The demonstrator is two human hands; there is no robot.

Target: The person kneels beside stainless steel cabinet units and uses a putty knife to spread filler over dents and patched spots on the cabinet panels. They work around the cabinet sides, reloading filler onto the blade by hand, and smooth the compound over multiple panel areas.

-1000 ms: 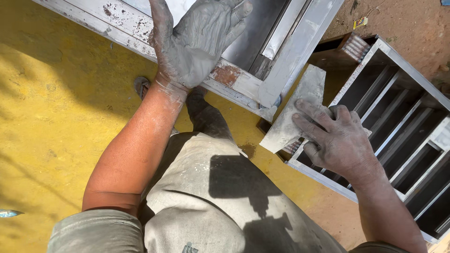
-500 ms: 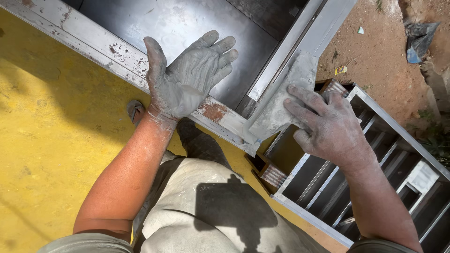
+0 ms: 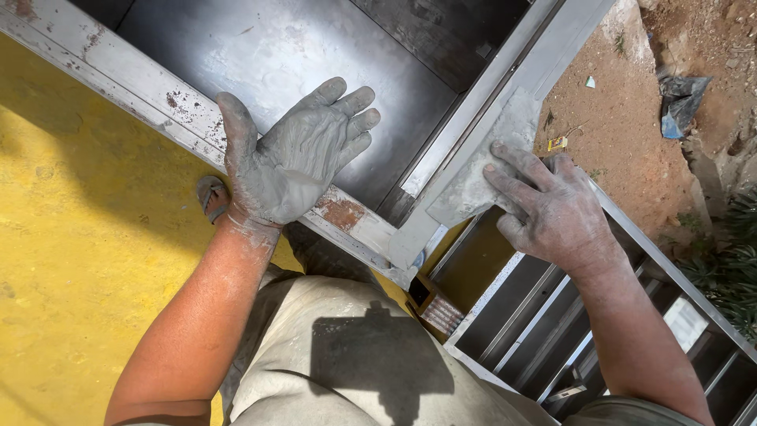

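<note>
The left hand (image 3: pixel 296 162) lies flat, fingers spread and grasping nothing, braced on the metal frame (image 3: pixel 347 217) to steady it. The right hand (image 3: pixel 552 209) presses its fingertips (image 3: pixel 498 172) on a grey sheet (image 3: pixel 481 166), pinning it against the frame's rail (image 3: pixel 505 79) under them.

- Left hand (image 3: pixel 296 162): bare, no glove, coated all over in dried grey paste.
- Right hand (image 3: pixel 552 209): bare, dusted with a thinner grey film.
- Both forearms uncovered; no sleeves showing.
- Legs in pale beige trousers (image 3: pixel 355 355), smudged with grey.
- A grey strapped sandal (image 3: pixel 211 197) on one foot.
</note>
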